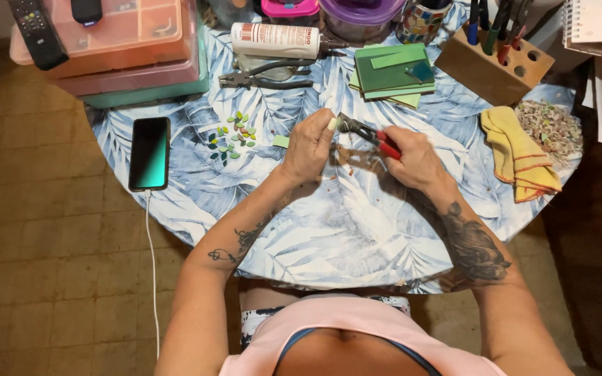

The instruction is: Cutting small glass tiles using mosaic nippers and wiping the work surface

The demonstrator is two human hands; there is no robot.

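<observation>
My right hand [412, 159] grips red-handled nippers [365, 132] whose dark jaws point left. My left hand [310, 145] pinches a small pale green tile piece [334, 124] right at those jaws. Both hands hover above the middle of a round table [329, 223] with a blue leaf-print cloth. To the left lies a cluster of small cut green and pink tile bits [233, 136], and one pale green square piece [281, 141] lies beside my left hand.
A phone [149, 153] with a white cable lies at the table's left edge. Behind are stacked plastic boxes [130, 52], a glue tube [276, 40], dark pliers [263, 76], green tiles [388, 73], a wooden pen holder [492, 66], a yellow cloth [520, 150] and tile scraps [552, 125].
</observation>
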